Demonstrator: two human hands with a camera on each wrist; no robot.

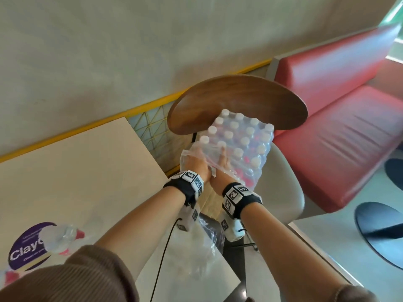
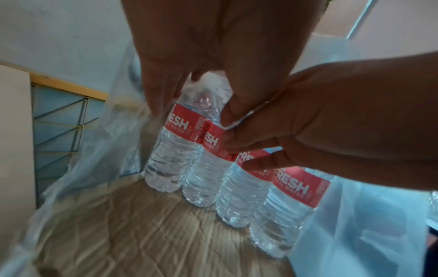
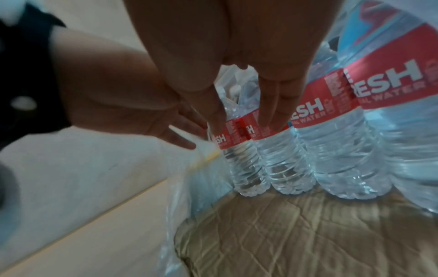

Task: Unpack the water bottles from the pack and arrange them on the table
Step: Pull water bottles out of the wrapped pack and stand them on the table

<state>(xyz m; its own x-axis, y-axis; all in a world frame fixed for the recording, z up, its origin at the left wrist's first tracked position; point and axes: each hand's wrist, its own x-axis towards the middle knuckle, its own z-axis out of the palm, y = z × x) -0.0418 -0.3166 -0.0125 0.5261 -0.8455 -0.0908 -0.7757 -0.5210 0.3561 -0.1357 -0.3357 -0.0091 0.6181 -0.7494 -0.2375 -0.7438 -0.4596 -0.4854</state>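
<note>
On the chair seat beside the counter, the pack stands upright, its wrap torn open. The left hand lays straight fingers against the corner bottle; the right hand curls round the 2nd bottle.

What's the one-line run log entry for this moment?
phase: unpacking | pack: on chair, wrap torn open | left hand, right hand: inside wrap on nearest bottle row, grip unclear | table: bottle out

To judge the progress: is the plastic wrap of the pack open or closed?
Open on the near side. The plastic wrap hangs loose there, and the wrist views show bottles standing on bare cardboard.
</note>
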